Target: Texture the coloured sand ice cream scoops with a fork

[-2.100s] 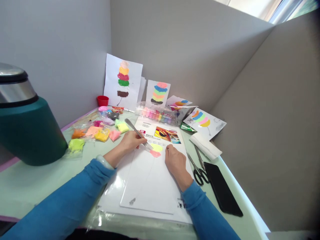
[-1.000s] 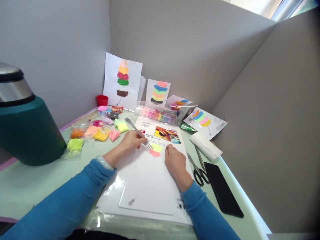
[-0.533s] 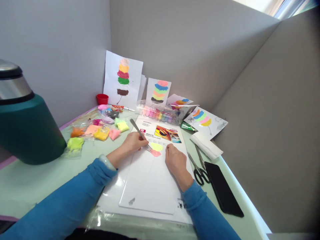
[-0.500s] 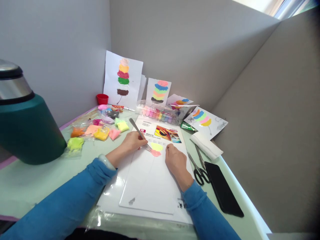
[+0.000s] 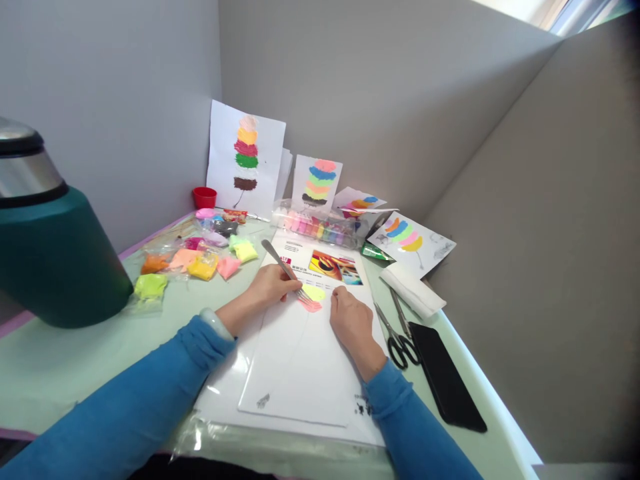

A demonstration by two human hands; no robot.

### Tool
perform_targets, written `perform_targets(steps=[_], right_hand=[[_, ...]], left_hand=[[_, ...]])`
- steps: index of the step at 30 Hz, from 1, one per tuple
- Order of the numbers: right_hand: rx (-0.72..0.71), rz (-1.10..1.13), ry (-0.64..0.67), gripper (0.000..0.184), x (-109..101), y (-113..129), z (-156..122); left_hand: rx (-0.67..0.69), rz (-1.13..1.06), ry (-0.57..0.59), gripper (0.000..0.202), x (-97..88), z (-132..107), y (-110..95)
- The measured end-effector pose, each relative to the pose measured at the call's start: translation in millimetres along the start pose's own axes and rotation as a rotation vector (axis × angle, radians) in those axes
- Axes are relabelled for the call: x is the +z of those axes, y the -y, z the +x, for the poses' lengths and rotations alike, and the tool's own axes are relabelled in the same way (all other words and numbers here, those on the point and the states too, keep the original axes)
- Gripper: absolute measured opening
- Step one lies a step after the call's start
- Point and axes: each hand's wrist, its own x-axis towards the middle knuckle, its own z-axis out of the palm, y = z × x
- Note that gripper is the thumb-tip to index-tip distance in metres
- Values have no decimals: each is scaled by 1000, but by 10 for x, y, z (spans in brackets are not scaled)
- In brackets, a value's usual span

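Gripping a fork (image 5: 286, 269), left fingers (image 5: 285, 285) rest its tines on pink clay (image 5: 311, 306).

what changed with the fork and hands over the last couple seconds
The left hand keeps its grip on the metal fork, whose tines slid slightly right across the pink clay patch. The right hand stayed pressed on the white paper sheet; the black-handled scissors did not move.

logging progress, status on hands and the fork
Left hand shut on fork, tines on pink clay. Right hand flat on paper. Nothing in the way.
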Motion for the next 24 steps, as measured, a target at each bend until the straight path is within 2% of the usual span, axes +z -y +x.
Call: perform_targets(steps=[5,13,24], right_hand=[[1,2,0,20,-1,4,1],[15,6,18,20,-16,1,0],[15,15,29,20,-19,-7,2]], left_hand=[[-2,20,-13,22,26,3,33],[26,76,-8,21,-38,41,81],[-95,7,-99,18,-204,6,13]])
